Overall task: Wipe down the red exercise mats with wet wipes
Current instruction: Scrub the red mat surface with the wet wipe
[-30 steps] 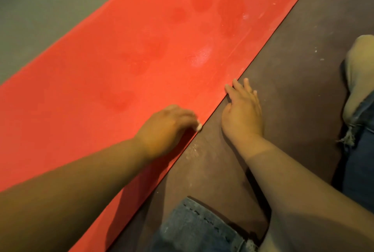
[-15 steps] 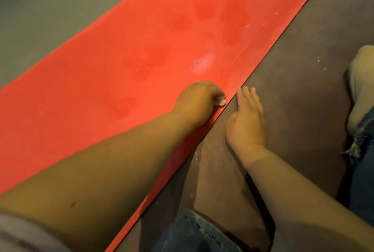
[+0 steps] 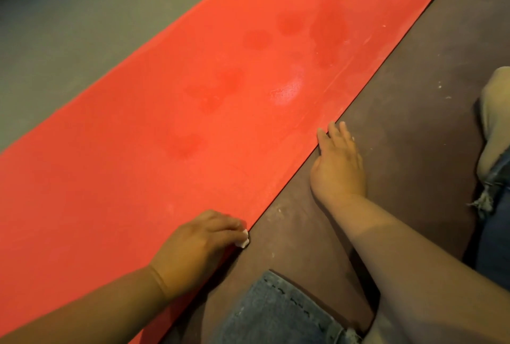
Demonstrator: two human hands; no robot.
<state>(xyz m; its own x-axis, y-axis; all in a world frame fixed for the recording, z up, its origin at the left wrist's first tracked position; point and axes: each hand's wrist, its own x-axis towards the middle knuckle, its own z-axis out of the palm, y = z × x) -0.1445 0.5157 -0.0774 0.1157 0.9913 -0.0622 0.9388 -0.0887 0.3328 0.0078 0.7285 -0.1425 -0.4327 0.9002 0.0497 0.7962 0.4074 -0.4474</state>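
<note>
We are gripping a small white wadded wet wipe (image 3: 243,242) in the curled fingers of our left hand (image 3: 198,244), at the near edge of the flat red foam exercise mat (image 3: 165,150). That edge is running ahead and rightward past our right hand (image 3: 339,167), which is lying flat with straight fingers just beside it.

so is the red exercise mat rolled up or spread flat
Spread flat: the red exercise mat lies unrolled on the brown floor, far end and long edge flat. Its near end is out of frame.
</note>
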